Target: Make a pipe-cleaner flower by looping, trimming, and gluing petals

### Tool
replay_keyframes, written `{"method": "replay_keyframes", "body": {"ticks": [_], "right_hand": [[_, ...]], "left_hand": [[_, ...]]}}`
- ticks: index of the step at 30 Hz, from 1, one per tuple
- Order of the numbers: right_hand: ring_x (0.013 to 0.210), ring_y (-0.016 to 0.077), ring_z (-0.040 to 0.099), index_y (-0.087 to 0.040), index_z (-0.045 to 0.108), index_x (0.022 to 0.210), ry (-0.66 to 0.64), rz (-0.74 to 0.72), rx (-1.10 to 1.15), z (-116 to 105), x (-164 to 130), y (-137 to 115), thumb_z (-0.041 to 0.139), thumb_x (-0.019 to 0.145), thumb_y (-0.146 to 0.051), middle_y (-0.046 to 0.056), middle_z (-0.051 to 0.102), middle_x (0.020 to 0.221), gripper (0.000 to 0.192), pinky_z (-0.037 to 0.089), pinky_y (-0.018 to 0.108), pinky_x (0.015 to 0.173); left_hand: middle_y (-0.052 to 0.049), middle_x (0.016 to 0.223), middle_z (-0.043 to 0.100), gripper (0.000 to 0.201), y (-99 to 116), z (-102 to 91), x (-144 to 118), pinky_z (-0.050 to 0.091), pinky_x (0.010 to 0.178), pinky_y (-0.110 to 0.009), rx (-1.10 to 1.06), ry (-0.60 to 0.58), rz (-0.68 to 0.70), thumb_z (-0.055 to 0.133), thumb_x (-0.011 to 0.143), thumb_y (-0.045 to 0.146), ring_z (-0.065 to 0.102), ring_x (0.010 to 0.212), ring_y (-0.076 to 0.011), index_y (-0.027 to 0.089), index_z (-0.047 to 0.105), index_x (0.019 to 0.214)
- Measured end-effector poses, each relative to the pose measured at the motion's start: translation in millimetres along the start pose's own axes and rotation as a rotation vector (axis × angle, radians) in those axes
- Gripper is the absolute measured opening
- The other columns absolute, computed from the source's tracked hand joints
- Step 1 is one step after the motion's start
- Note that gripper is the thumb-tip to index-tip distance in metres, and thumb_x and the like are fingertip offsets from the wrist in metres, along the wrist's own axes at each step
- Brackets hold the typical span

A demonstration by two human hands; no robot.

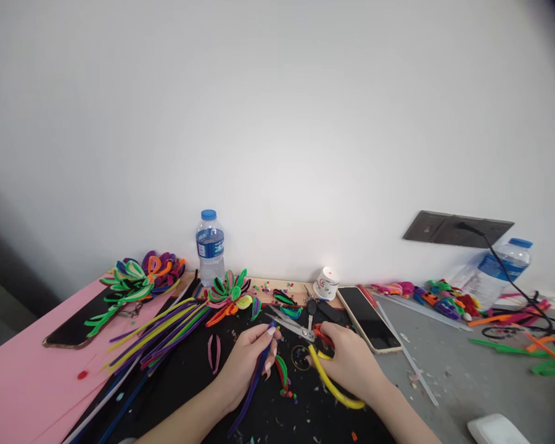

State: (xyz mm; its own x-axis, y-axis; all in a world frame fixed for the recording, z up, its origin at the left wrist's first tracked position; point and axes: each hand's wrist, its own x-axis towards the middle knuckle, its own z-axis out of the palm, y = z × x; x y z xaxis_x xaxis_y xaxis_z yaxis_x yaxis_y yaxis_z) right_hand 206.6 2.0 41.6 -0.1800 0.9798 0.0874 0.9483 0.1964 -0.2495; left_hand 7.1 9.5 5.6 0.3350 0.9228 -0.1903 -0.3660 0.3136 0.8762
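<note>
- Left hand [256,351]: thumb and fingers pinch a purple stem [250,404], its tail slanting down toward the wearer.
- Right hand [346,357]: fingers wrapped around the scissors [300,331], blades pointing at the stem's upper end.
- A clean snip likely calls for a firm pinch, fingertips clear of the blades.
- Black mat [176,401] beneath, strewn with scraps; flower [229,288] ahead to the left, phone [367,317] to the right.
- Beyond: bottle [210,243], cup [327,285], pale wall [277,123], socket [448,229].

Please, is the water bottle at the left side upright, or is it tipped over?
Upright: the water bottle stands near the wall, with its blue cap at the top.
</note>
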Motion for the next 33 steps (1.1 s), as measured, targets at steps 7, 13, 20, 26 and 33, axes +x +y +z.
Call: {"method": "replay_keyframes", "body": {"ticks": [7, 13, 20, 26, 33], "right_hand": [[0.071, 0.0203, 0.057, -0.020, 0.050, 0.076, 0.027, 0.084, -0.021, 16.1, 5.0, 16.2, 0.057, 0.068, -0.029, 0.004, 0.060, 0.078, 0.014, 0.033, 0.025, 0.057], [0.081, 0.0193, 0.053, -0.018, 0.050, 0.083, -0.005, -0.031, 0.204, 13.6, 2.5, 10.3, 0.056, 0.065, -0.018, 0.004, 0.057, 0.084, 0.020, 0.040, 0.027, 0.069], [0.069, 0.0156, 0.050, -0.019, 0.053, 0.085, 0.058, -0.123, 0.489, -3.4, -3.3, -7.0, 0.053, 0.072, -0.018, 0.001, 0.053, 0.076, 0.013, 0.040, 0.025, 0.062], [0.054, 0.0105, 0.046, -0.017, 0.054, 0.074, -0.175, -0.073, 0.959, 21.9, -6.9, -16.1, 0.057, 0.073, -0.020, -0.003, 0.050, 0.058, 0.005, 0.035, 0.020, 0.050], [0.052, 0.0091, 0.047, -0.015, 0.055, 0.067, -0.191, -0.002, 1.216, 18.0, -5.1, -13.9, 0.063, 0.070, -0.020, -0.003, 0.052, 0.058, 0.010, 0.035, 0.020, 0.050]], "left_hand": [[0.001, 0.059, 0.052, 0.026, -4.0, -1.2, 0.6, 0.036, 0.041, -0.016, 0.024, -0.048, -0.038, 0.056, 0.075, 0.037, 0.050, 0.048, -0.0081, 0.011, 0.057, 0.076], [0.000, 0.056, 0.054, 0.027, -5.6, 2.0, -3.6, 0.036, 0.039, -0.016, 0.048, -0.130, -0.044, 0.055, 0.077, 0.035, 0.048, 0.042, -0.0064, 0.009, 0.060, 0.080], [-0.001, 0.054, 0.057, 0.032, -5.3, 6.6, -6.4, 0.031, 0.035, -0.015, 0.112, -0.225, -0.045, 0.051, 0.080, 0.038, 0.042, 0.033, -0.0039, 0.008, 0.061, 0.079], [-0.003, 0.054, 0.059, 0.032, -12.9, 7.1, -10.0, 0.034, 0.034, -0.015, 0.144, -0.351, -0.128, 0.050, 0.080, 0.038, 0.046, 0.033, -0.0053, 0.009, 0.058, 0.072], [-0.009, 0.068, 0.066, 0.031, -8.0, 7.6, -12.4, 0.041, 0.039, -0.017, 0.026, -0.408, -0.261, 0.047, 0.081, 0.038, 0.060, 0.046, -0.0124, 0.010, 0.057, 0.088]]}}
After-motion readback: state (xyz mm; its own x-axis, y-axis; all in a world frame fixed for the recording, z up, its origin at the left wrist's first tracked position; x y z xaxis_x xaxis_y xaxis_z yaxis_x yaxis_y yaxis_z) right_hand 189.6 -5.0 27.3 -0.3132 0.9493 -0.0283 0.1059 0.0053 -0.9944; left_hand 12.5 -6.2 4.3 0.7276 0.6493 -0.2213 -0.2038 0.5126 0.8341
